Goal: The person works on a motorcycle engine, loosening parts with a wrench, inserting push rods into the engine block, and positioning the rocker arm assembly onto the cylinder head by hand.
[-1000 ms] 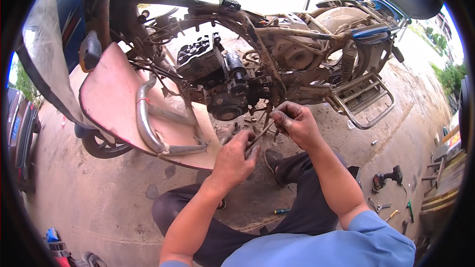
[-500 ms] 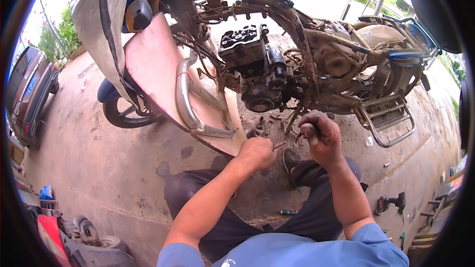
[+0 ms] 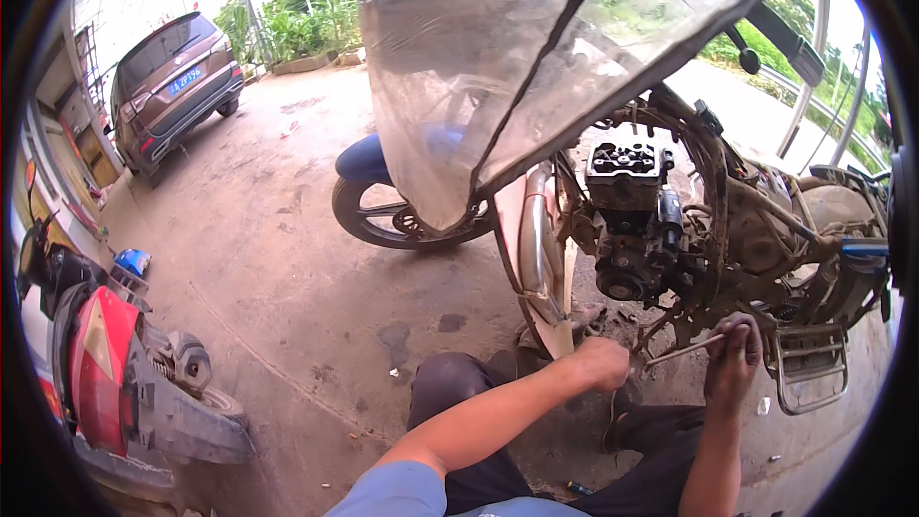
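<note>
A thin metal rod (image 3: 685, 351) slants up to the right between my two hands, low in front of the motorcycle engine. My right hand (image 3: 735, 349) is closed round its upper end. Near the rod's lower end my left hand (image 3: 601, 364) is closed in a fist, back of the hand up; what lies inside its fingers is hidden. Just beyond my hands stands the engine (image 3: 627, 220), its top opened and the valve parts showing. It sits in the dirty motorcycle frame (image 3: 713, 201). A bent chrome guard bar (image 3: 538, 249) runs down left of the engine.
A clear plastic rain cover (image 3: 459, 67) hangs over the motorcycle's front, above its front wheel (image 3: 369, 215). Right of my right hand is a metal side rack (image 3: 814, 373). A red scooter (image 3: 100, 364) stands at left, a brown car (image 3: 177, 86) farther back. A screwdriver (image 3: 579, 488) lies by my legs.
The view has swung left, so the motorcycle sits farther right and more of the car and scooter shows. More of the rod is now visible, reaching my right hand.
</note>
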A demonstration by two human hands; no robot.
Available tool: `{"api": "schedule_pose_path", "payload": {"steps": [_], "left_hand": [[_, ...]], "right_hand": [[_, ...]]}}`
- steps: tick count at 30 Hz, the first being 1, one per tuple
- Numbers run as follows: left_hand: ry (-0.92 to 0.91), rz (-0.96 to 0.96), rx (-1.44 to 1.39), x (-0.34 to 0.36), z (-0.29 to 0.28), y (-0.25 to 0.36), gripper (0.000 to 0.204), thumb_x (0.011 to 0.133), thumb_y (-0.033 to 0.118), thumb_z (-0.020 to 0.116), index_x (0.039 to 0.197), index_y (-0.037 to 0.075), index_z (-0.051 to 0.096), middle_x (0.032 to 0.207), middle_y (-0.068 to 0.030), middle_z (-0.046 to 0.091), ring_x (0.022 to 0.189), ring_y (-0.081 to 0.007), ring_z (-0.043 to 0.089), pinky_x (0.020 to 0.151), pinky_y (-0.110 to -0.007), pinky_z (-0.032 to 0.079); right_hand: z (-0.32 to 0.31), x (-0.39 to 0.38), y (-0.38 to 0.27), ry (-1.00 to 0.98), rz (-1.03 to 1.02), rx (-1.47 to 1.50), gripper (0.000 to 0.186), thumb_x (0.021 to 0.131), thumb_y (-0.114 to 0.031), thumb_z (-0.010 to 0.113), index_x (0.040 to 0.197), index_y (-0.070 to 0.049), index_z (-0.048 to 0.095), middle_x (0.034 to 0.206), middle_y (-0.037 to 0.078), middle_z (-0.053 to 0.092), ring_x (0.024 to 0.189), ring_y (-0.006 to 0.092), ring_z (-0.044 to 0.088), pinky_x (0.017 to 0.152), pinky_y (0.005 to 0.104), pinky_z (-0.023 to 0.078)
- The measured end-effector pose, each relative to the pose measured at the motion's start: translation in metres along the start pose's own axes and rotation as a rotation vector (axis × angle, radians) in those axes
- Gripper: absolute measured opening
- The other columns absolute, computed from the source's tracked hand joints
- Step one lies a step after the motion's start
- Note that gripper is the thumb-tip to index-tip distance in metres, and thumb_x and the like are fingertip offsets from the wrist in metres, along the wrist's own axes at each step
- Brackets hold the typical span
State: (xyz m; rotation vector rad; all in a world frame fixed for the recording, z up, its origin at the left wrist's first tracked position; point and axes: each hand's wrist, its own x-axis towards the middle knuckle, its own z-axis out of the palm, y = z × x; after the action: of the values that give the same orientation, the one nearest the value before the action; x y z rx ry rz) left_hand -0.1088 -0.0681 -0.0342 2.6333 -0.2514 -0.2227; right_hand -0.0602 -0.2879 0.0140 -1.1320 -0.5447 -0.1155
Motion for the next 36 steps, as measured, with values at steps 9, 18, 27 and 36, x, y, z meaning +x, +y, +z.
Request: {"api": "schedule_pose_path", "payload": {"steps": [9,18,27,36], "left_hand": [[0.157,0.406,-0.421,-0.015,-0.031,0.005,0.064,0.087,0.033,0.078,0.143,0.007,0.058,0.131,-0.0217,0.065,0.123,-0.0398,0.062,0.105,-0.044,0.051],[-0.301,0.052,-0.009,0.001,0.002,-0.005,0.047,0.106,0.037,0.053,0.097,-0.004,0.074,0.1,-0.0273,0.073,0.1,-0.047,0.069,0.089,-0.054,0.054],[-0.081,0.143,-0.832,-0.019,-0.034,0.026,0.041,0.103,0.007,0.065,0.143,0.0,0.059,0.112,-0.012,0.074,0.098,-0.0136,0.068,0.086,-0.031,0.055],[0.069,0.029,-0.841,-0.007,-0.026,0.031,0.013,0.101,0.008,0.069,0.102,-0.004,0.075,0.077,-0.003,0.073,0.066,-0.0079,0.064,0.061,-0.026,0.051]], "right_hand": [[0.036,-0.006,-0.001,-0.427,-0.116,-0.669,0.005,0.1,-0.004,0.061,0.1,-0.003,0.066,0.086,0.006,0.064,0.077,0.0205,0.062,0.07,0.0328,0.049],[0.012,0.004,-0.034,-0.163,-0.079,-0.318,0.011,0.106,-0.004,0.055,0.101,-0.001,0.064,0.088,0.003,0.06,0.076,0.0123,0.054,0.069,0.0285,0.047],[0.007,0.004,-0.011,-0.261,0.057,-0.457,0.014,0.109,-0.011,0.059,0.108,0.001,0.065,0.092,0.002,0.064,0.086,0.0082,0.055,0.078,0.0282,0.051],[0.002,0.005,0.013,-0.201,0.075,-0.406,0.02,0.102,-0.018,0.072,0.099,0.002,0.069,0.078,0.005,0.068,0.077,0.0065,0.055,0.069,0.0312,0.05]]}}
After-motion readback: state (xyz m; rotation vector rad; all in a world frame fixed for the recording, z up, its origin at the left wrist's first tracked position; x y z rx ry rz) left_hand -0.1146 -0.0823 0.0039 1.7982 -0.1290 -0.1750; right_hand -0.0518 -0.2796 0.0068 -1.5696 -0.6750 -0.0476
